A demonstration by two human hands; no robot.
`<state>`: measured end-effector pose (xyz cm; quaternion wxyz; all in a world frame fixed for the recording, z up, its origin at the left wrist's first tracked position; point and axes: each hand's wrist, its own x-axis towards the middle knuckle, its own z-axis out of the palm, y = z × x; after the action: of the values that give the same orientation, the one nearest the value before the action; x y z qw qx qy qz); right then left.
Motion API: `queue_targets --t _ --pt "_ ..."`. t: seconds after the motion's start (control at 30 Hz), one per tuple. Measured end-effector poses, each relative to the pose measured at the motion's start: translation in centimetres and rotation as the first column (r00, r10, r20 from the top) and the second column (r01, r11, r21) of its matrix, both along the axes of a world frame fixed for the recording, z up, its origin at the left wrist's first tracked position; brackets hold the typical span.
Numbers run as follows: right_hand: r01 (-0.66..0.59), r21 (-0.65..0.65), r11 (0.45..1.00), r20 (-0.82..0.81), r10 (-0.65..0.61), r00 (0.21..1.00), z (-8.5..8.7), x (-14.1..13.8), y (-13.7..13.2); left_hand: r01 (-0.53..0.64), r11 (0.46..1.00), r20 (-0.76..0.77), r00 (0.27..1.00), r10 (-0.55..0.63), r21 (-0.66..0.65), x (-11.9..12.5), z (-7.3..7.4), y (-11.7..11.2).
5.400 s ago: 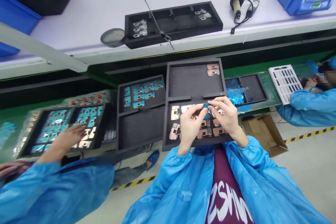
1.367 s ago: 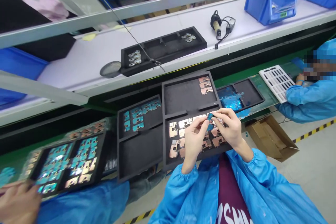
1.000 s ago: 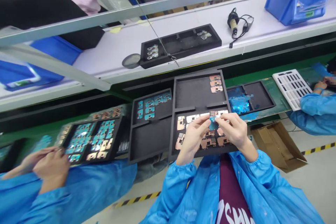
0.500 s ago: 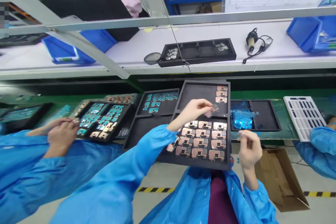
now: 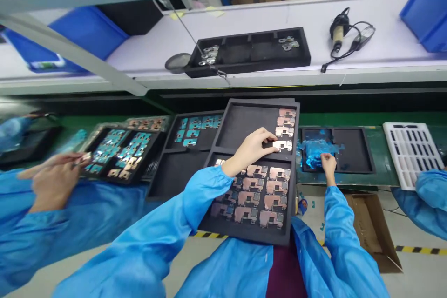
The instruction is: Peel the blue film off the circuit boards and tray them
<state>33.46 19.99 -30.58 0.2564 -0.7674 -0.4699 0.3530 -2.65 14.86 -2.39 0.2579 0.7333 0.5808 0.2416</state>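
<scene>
My left hand pinches a copper-coloured circuit board by its left edge, in the upper compartment of a black tray. Several similar boards form a column just above it. In the compartment below, rows of boards lie side by side, some hidden behind my left wrist. Over to the right, my right hand has its fingers closed at the edge of a pile of blue film inside another black tray. What those fingertips hold, if anything, is too small to make out.
At left, a co-worker's hands work beside a tray of boards. Another tray with blue-filmed boards adjoins mine. A white slotted rack stands right. Behind are a long black tray and a corded tool.
My left hand has lowered the tilted board so it lies nearly flat below the column. My right hand has moved from in front of the right tray onto the blue film. The view has shifted.
</scene>
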Motion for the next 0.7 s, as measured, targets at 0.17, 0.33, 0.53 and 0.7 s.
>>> queue_targets --t 0.17,0.33,0.53,0.7 --pt "-0.054 -0.117 0.992 0.210 0.077 0.975 -2.8 -1.3 2.6 -0.023 0.999 0.000 1.000 0.023 -0.028 0.9 -0.2 0.8" --pt "-0.124 -0.049 0.991 0.339 0.134 0.931 -2.9 -1.6 1.4 -0.081 0.996 0.040 0.996 0.079 0.048 1.2 0.9 -0.6" --pt "-0.075 0.104 0.992 0.416 0.025 0.909 -0.6 -1.4 0.4 -0.421 0.903 0.104 0.905 0.413 0.083 -10.6 4.6 -4.4" --pt "-0.026 0.197 0.980 0.400 -0.055 0.915 2.1 -0.6 -3.2 -0.785 0.619 -0.018 0.620 0.784 -0.028 -22.7 1.0 -5.4"
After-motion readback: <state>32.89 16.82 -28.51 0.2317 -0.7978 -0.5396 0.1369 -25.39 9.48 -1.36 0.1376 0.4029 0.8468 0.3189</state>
